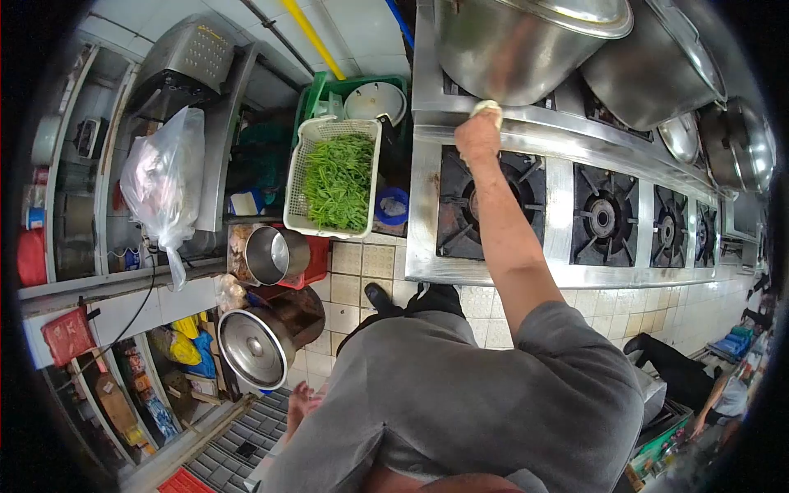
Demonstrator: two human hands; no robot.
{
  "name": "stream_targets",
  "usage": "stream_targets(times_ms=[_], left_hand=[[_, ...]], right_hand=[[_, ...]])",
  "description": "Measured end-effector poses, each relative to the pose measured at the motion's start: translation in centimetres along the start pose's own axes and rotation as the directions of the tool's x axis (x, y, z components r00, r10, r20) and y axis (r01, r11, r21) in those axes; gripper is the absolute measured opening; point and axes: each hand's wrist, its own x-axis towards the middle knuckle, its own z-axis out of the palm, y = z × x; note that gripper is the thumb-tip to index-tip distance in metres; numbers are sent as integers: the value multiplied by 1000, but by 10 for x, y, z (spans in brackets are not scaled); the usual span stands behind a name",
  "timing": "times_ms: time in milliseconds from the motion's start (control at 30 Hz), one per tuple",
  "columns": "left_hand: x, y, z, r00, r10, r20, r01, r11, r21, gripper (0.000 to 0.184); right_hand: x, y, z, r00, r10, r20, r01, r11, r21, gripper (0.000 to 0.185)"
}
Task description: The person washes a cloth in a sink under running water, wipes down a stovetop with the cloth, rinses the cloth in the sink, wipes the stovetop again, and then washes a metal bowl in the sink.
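My right hand [478, 138] is closed around a pale cloth [487, 108] at the back ledge of the steel stove [559, 193], just below a large steel pot [522, 53]. My right arm reaches over the leftmost burner [456, 201]. My left hand [302, 404] hangs low at my left side, fingers apart and slightly curled, with nothing in it. The lidded pot [253, 349] on the floor side is the nearest large thing to it.
A white basket of green leaves [337, 182] stands left of the stove, near a blue container [392, 205]. More large pots [653, 70] line the stove's back. Shelves and a plastic bag [168, 177] are at left. Another person [730, 394] is at far right.
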Motion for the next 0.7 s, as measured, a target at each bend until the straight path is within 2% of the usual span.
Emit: stream_targets(times_ms=[67,100,133,167,200,267,300,333,367,400,433,467,500,533,567,600,633,667,700], left_hand=[[15,41,-2,999,33,24,-32,999,-31,57],[44,57,-30,966,16,258,56,961,-271,53],[40,76,-21,987,96,129,-84,992,-98,53],[35,105,-9,980,200,14,-200,975,94,52],[36,125,-13,954,298,22,-299,954,33,52],[39,148,-22,881,472,37,-468,880,-88,50],[38,151,-24,892,452,13,-448,887,-116,48],[35,148,-29,904,428,-8,-424,894,-143,46],[32,143,-34,915,403,-31,-402,899,-174,45],[30,134,-38,925,376,-58,-379,902,-207,43],[43,114,-53,947,321,25,-300,907,-296,41],[60,85,-72,957,269,109,-211,903,-375,39],[62,64,-81,975,191,117,-140,928,-345,40],[60,50,-81,990,107,91,-78,956,-284,42],[53,36,-81,998,29,62,-15,977,-213,43],[43,27,-81,999,-33,38,39,988,-151,44],[33,20,-79,997,-75,23,77,990,-115,46],[25,21,-75,995,-96,11,96,991,-91,47],[20,24,-72,994,-105,2,105,992,-76,49]], right_hand=[[-32,-72,-39,987,40,157,-54,995,85,64],[-33,-96,-25,986,48,163,-73,986,152,61],[-26,-116,-10,984,55,167,-91,972,215,57],[-17,-132,-1,972,-5,235,-50,972,228,51],[-12,-142,7,951,-59,303,-18,969,245,46],[-16,-144,27,936,-215,280,81,902,425,39],[-17,-137,36,922,-292,254,134,855,500,36],[-21,-115,46,940,-230,252,-39,660,750,35],[-23,-83,55,949,-172,262,-184,373,910,34],[-27,-53,53,950,-124,288,-286,30,958,34],[-49,-38,-5,927,6,374,-374,-24,927,30],[-67,-18,-61,910,185,370,-384,40,923,29],[-68,32,-85,911,276,306,-376,253,891,43],[-68,90,-98,954,252,164,-217,197,956,43],[-65,133,-126,935,355,-15,-192,539,820,41],[-35,225,-120,958,285,-33,-140,563,814,42],[-18,278,-140,966,143,-217,11,811,586,43],[-3,305,-145,938,-54,-344,157,948,277,45],[2,299,-161,963,-35,-268,73,988,133,46]])
